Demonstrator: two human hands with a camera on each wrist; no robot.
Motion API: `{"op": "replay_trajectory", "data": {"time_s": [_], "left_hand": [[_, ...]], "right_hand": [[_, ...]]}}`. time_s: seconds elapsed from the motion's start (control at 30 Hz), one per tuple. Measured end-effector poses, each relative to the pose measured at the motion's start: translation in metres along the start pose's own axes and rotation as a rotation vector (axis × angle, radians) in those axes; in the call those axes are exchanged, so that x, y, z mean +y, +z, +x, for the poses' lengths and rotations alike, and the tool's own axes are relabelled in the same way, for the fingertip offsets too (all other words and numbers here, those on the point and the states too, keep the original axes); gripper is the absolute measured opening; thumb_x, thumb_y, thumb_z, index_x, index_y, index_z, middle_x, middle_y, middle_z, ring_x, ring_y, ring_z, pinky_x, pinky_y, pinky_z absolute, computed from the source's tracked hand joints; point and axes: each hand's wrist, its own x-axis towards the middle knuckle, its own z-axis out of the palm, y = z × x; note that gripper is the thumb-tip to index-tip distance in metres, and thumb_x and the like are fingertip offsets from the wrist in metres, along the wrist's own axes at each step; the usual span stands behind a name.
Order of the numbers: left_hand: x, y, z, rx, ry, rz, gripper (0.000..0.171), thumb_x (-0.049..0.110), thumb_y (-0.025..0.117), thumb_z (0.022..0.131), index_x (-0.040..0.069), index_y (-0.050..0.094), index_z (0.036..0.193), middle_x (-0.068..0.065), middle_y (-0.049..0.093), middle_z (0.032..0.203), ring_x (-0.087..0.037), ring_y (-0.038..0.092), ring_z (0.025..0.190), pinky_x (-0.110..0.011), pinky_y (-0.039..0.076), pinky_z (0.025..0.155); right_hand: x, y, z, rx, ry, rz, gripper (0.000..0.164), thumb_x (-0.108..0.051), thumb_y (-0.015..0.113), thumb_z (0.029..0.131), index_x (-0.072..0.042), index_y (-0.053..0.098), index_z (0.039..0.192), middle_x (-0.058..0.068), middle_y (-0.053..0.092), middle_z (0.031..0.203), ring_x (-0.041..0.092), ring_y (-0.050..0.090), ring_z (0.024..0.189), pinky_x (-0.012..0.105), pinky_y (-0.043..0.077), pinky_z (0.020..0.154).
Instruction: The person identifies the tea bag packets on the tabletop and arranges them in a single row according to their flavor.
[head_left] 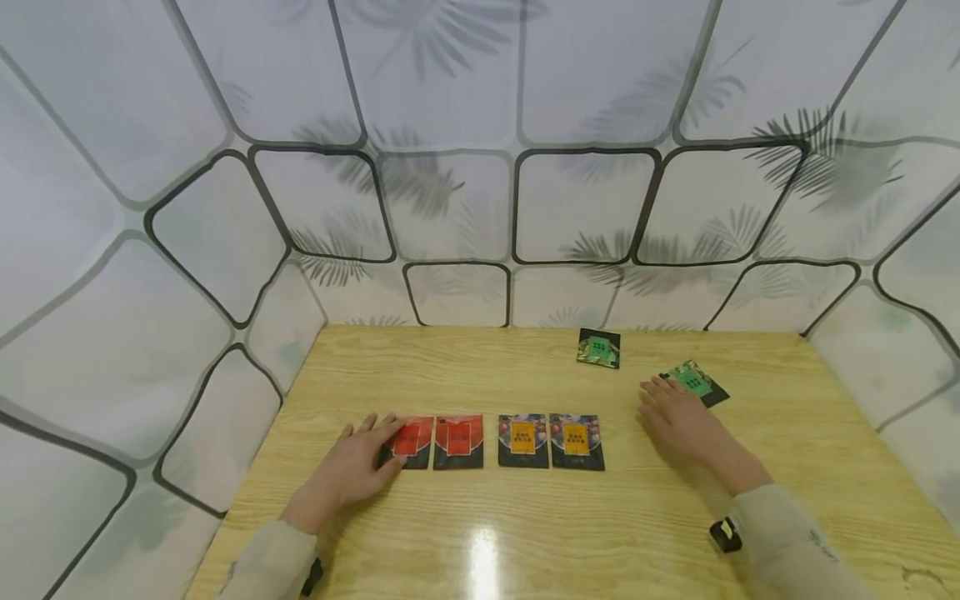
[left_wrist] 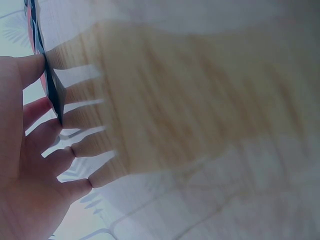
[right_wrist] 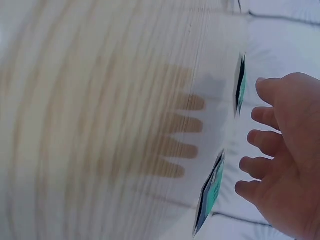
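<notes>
In the head view my left hand (head_left: 354, 462) lies at the left edge of a red-and-black packet (head_left: 417, 437), its spread fingers and thumb touching it. The left wrist view shows that packet's dark edge (left_wrist: 56, 95) beside the thumb and fingertips. A second red packet (head_left: 458, 442) lies just right of it. My right hand (head_left: 684, 423), fingers extended, is over the near left part of a tilted black packet with a green label (head_left: 693, 382). From the right wrist view, the fingers (right_wrist: 265, 143) look apart from both green-labelled packets. Another green-labelled packet (head_left: 598, 348) lies farther back.
Two packets with yellow labels, one (head_left: 522, 440) beside the other (head_left: 577, 442), lie in line with the red ones. All rest on a wood-grain table (head_left: 420, 533). A patterned white wall covering (head_left: 457, 208) rises at the table's back and sides.
</notes>
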Motion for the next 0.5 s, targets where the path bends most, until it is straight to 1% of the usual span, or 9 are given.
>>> {"op": "replay_trajectory", "data": {"time_s": [0.2, 0.43, 0.5], "left_hand": [[0.001, -0.001, 0.0, -0.003, 0.002, 0.002, 0.062, 0.039, 0.063, 0.105, 0.01, 0.049, 0.158, -0.019, 0.05, 0.161, -0.053, 0.04, 0.15, -0.078, 0.028, 0.117], [-0.001, 0.001, 0.001, -0.004, 0.005, 0.0, 0.062, 0.041, 0.062, 0.105, 0.011, 0.049, 0.159, -0.019, 0.049, 0.161, -0.053, 0.04, 0.151, -0.078, 0.029, 0.117], [-0.002, 0.001, 0.001, -0.003, 0.004, 0.0, 0.063, 0.042, 0.062, 0.106, 0.011, 0.049, 0.159, -0.019, 0.049, 0.162, -0.053, 0.039, 0.151, -0.078, 0.028, 0.118]], "right_hand": [[0.022, -0.008, -0.005, 0.005, 0.042, -0.021, 0.053, -0.026, 0.05, 0.112, 0.012, 0.049, 0.149, 0.042, 0.041, 0.154, 0.068, 0.034, 0.142, 0.081, 0.03, 0.113], [0.046, -0.014, -0.005, -0.002, 0.095, 0.019, 0.056, -0.027, 0.045, 0.114, 0.015, 0.044, 0.151, 0.046, 0.037, 0.154, 0.071, 0.031, 0.141, 0.081, 0.028, 0.111], [0.053, -0.014, -0.004, -0.006, 0.102, 0.014, 0.057, -0.027, 0.043, 0.114, 0.016, 0.042, 0.151, 0.047, 0.036, 0.154, 0.071, 0.03, 0.14, 0.081, 0.028, 0.111]]}}
